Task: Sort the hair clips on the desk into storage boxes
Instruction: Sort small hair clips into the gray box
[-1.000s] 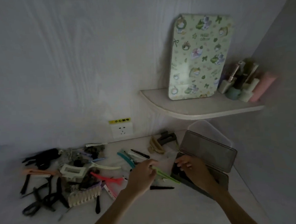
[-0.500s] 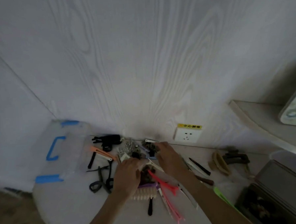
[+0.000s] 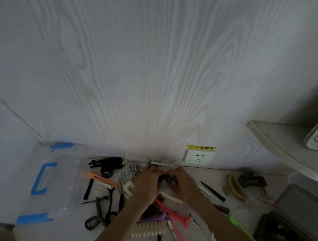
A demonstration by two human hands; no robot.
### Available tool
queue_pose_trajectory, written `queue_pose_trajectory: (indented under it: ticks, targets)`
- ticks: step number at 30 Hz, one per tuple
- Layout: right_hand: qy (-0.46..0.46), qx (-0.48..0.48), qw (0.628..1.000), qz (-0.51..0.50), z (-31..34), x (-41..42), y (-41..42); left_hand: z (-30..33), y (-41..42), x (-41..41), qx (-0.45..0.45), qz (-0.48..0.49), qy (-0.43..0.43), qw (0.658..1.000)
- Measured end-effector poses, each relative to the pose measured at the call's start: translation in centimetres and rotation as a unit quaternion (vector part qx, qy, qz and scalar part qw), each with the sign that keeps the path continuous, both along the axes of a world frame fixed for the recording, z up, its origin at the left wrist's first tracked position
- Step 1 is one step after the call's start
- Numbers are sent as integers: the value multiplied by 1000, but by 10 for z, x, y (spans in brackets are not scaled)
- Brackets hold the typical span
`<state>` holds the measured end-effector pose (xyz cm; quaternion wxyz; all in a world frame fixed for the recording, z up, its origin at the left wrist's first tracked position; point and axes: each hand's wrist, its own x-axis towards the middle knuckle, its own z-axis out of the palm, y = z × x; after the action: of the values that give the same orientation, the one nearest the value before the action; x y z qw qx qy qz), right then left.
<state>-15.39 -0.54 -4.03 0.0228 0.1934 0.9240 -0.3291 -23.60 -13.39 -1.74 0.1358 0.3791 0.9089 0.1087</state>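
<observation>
A heap of hair clips lies on the white desk (image 3: 55, 234) near the wall. My left hand (image 3: 146, 185) and my right hand (image 3: 182, 183) meet over the heap, fingers pinched on a small dark clip (image 3: 166, 178) between them. Around them lie an orange clip (image 3: 100, 178), black clips (image 3: 107, 164), a red clip (image 3: 175, 214), a purple clip (image 3: 154, 218) and a cream toothed clip (image 3: 149, 229). A dark open storage box (image 3: 304, 205) sits at the right. A clear box with blue handles (image 3: 47, 181) stands at the left.
A wall socket (image 3: 199, 157) with a yellow label sits behind the heap. A curved shelf (image 3: 277, 147) juts out at the right. Beige and grey claw clips (image 3: 241, 186) lie near the dark box. A green clip (image 3: 239, 225) lies at the lower right.
My view swung left from the dark box to the heap. Both hands moved from the box onto the heap and closed together on a small dark clip.
</observation>
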Motion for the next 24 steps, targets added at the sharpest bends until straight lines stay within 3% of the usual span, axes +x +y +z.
queue_pose_trajectory:
  ticks: [4,8,11,14,16,19,21,24]
  targets:
    - [-32,-4,997,-69,-2,11,9,4,16,-4,-63,-12,38,997]
    - [-79,53,995,-29,2,22,10,10,19,-7,-90,-14,51,995]
    - [-92,67,993,-11,5,22,6,13,14,-1,-57,-2,86,995]
    - [-73,-41,996,-41,11,29,11,18,7,10,56,10,99,993]
    - [-21,-155,983,-94,24,40,16,23,4,18,120,16,41,992]
    - [66,-327,920,-204,47,66,27,31,3,33,144,20,-100,984]
    - [92,-359,897,-243,58,96,39,35,10,51,152,-2,-158,976]
    - [107,-324,900,-271,64,143,55,39,27,84,160,-42,-236,958]
